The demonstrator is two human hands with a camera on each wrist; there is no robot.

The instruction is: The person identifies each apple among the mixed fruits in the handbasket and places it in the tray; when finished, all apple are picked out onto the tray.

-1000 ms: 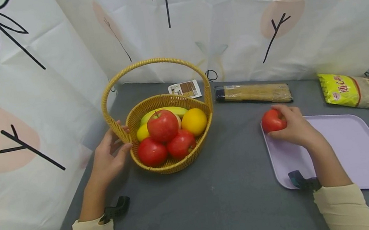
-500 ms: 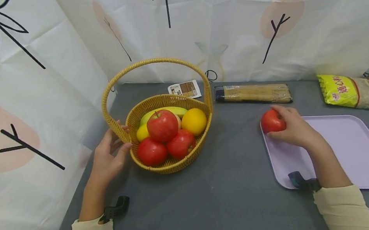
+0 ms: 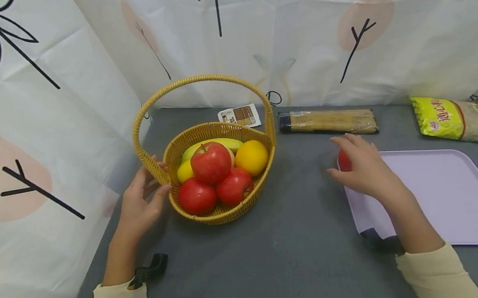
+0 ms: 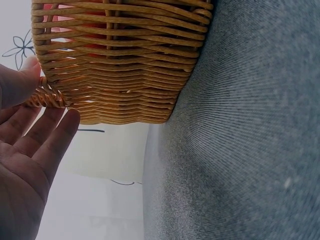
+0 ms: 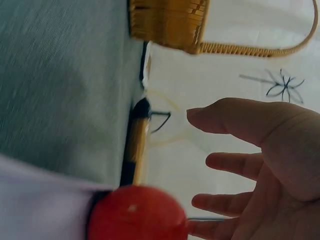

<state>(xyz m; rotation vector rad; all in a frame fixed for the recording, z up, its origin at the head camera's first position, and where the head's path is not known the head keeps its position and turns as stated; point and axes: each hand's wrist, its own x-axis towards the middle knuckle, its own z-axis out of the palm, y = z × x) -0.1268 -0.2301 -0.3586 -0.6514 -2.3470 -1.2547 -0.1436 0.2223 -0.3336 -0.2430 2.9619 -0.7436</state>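
Note:
On the left stands a yellow wicker basket [image 3: 221, 217] with a tall arched handle. It holds red apples [image 3: 211, 163], a yellow banana [image 3: 229, 143] and an orange [image 3: 251, 158]. My left hand [image 3: 138, 204] holds the base of the basket's handle, thumb on one side and fingers on the other, as the left wrist view shows. A red apple [image 5: 137, 215] sits at the far left corner of the lilac tray [image 3: 447, 191], mostly hidden behind my right hand [image 3: 363, 169] in the head view. That hand hovers with spread fingers, apart from the apple.
Behind the basket lies a small white-and-brown packet [image 3: 240, 116]. A pack of dry noodles [image 3: 331, 121] lies along the back, and a yellow bag [image 3: 464, 120] is at the back right. A patterned cloth [image 3: 296, 34] hangs behind the grey table [image 3: 275, 276].
My right hand has let go of the red apple and shifted left, its fingers now spread. The apple stays on the tray's corner. My left hand and the basket have not visibly moved.

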